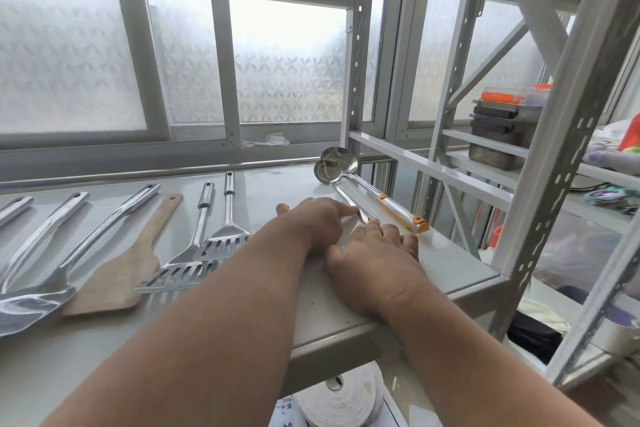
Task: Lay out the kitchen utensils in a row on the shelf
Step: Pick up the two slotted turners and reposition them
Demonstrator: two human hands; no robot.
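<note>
Both hands, left hand (317, 218) and right hand (372, 248), pinched a ladle (337, 185) | shelf (277, 191) | stacked boxes (502, 128) at 2 o'clock, insides unclear

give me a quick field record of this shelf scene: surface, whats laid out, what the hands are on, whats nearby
surface: white metal shelf
laid out on left: steel turners, wooden spatula, two slotted spatulas
right end: two ladles side by side, plain steel ladle and orange-tipped ladle
left hand: fingers on the plain steel ladle's handle
right hand: resting over the same handle's near end; grip hidden
nearby: stacked containers on the next rack
</note>
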